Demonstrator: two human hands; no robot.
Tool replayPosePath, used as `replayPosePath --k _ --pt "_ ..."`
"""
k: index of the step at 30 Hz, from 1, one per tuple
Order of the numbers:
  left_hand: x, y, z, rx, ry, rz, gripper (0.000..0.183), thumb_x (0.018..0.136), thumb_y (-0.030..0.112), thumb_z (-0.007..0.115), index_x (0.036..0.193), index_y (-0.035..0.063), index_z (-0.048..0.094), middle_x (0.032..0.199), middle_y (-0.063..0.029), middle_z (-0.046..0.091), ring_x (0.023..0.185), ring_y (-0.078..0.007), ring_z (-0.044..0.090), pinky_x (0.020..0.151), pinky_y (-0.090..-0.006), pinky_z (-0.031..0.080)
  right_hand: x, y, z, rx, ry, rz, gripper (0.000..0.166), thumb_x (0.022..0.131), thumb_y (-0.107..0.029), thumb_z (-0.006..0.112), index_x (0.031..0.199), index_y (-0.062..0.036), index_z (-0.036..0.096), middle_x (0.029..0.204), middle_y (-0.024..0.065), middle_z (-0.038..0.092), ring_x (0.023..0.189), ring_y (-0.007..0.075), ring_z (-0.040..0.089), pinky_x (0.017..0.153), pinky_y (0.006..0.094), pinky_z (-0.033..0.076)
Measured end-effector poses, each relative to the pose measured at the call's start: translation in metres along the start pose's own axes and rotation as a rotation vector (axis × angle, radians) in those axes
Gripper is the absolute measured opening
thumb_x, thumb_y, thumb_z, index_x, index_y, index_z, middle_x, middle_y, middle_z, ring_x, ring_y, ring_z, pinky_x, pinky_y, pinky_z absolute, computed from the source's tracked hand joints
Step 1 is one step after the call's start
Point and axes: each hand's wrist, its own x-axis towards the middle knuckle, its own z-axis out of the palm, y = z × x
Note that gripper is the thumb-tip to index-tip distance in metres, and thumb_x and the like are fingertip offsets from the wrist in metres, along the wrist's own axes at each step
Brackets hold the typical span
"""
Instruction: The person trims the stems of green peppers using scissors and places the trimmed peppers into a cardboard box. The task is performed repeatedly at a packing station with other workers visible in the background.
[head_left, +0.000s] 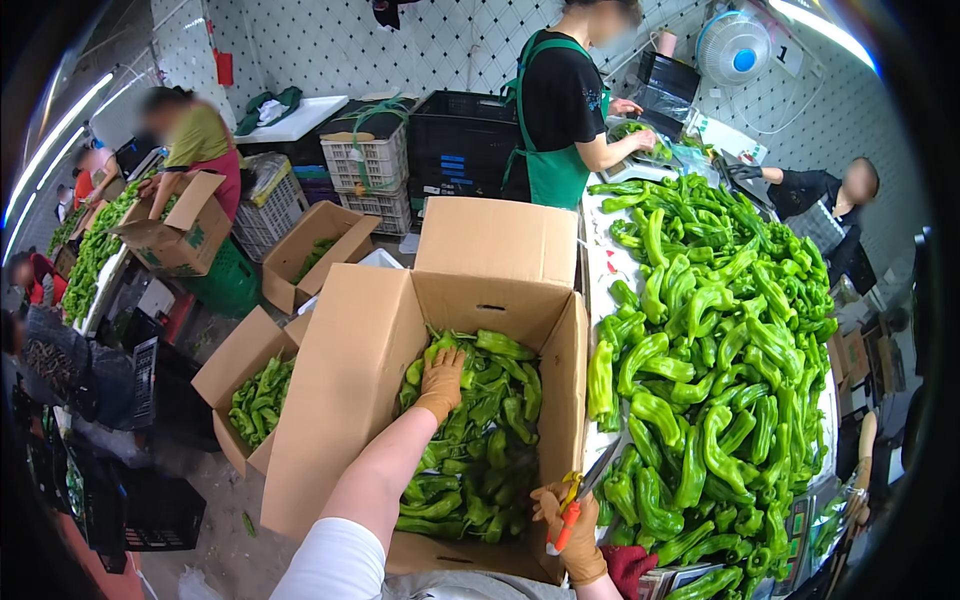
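A large open cardboard box (341, 409) stands right in front of me, partly filled with long green peppers (480, 420). My left hand (442, 381), in a tan glove, reaches into it and rests on top of the peppers with its fingers extended. Nothing shows in that hand's grasp. At the box's near right edge, my right hand (583, 544), also gloved, holds pruning scissors (571, 510) with red and yellow handles, blades pointing up and right. Beside the box, a big heap of green peppers (712, 375) covers much of a white table (600, 289).
Cardboard boxes with peppers stand to the left, one near (244, 360) and one farther back (319, 255). A co-worker in a green apron (559, 172) handles bagged peppers at the table's far end. Another person (195, 142) leans over a box. Black crates (461, 150) line the wall.
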Motion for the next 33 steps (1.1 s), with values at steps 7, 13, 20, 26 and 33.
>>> replayPosePath --k 7,13,20,26,33 --pt "0.049 0.018 -0.033 -0.238 -0.229 0.029 0.059 0.067 0.033 0.07 0.117 0.0051 0.053 0.104 -0.0153 0.063 0.099 -0.0323 0.059 0.093 -0.0417 0.04 0.006 0.0 -0.003 -0.034 0.069 0.047 0.014 0.08 0.004 0.057 0.076 -0.0001 0.045 0.074 0.0125 0.06 0.056 0.0132 0.057 0.05 0.0246 0.05" --pt "0.085 0.047 0.023 -1.406 -0.126 -0.224 0.068 0.066 0.03 0.076 0.119 -0.0031 0.049 0.11 -0.0159 0.058 0.102 -0.0254 0.055 0.086 -0.0342 0.043 0.007 0.004 -0.012 -0.492 -0.036 -0.168 0.011 0.087 -0.01 0.055 0.087 0.0014 0.057 0.074 0.007 0.06 0.057 0.014 0.056 0.051 0.0261 0.045" --pt "0.079 0.105 0.028 -2.181 0.148 -0.591 0.076 0.068 0.017 0.077 0.133 0.0105 0.037 0.12 -0.0102 0.05 0.107 -0.024 0.048 0.091 -0.0375 0.039 0.006 -0.012 -0.002 -0.216 0.026 -0.025 0.007 0.086 -0.001 0.054 0.092 0.0018 0.053 0.083 0.0095 0.061 0.059 0.0119 0.054 0.053 0.0239 0.045" --pt "0.075 0.11 0.029 -2.358 0.424 -0.344 0.079 0.069 0.014 0.076 0.134 0.0059 0.031 0.125 -0.0101 0.042 0.115 -0.022 0.04 0.095 -0.037 0.036 0.009 -0.015 0.003 -0.257 0.073 -0.024 0.005 0.081 0.001 0.059 0.079 0.0002 0.055 0.075 0.0071 0.06 0.057 0.0119 0.055 0.051 0.0243 0.045" --pt "0.088 0.1 -0.002 -2.852 0.819 -0.445 0.07 0.073 0.018 0.073 0.131 0.0121 0.035 0.119 -0.0049 0.049 0.108 -0.0236 0.047 0.097 -0.0407 0.036 0.003 -0.022 0.005 -0.263 0.085 0.029 0.015 0.081 -0.01 0.067 0.086 -0.0012 0.055 0.075 0.0069 0.061 0.057 0.0124 0.058 0.051 0.0239 0.047"
